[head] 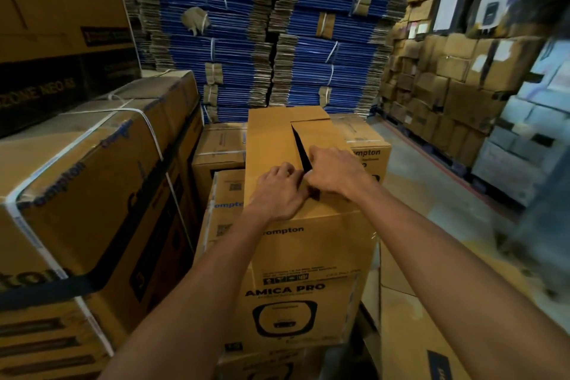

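While the carton (311, 256) is sitting straight ahead, the left hand (279, 193) and right hand (336, 173) are pinching its flaps (268, 139), meeting at the near end of the open seam (298, 145) running near to far.

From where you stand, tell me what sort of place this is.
Most likely a warehouse: flattened blue cartons stacked high at the back, strapped boxes on the left, stacks of brown cartons on the right. The left hand and right hand grip the flaps of an Amica Pro carton.
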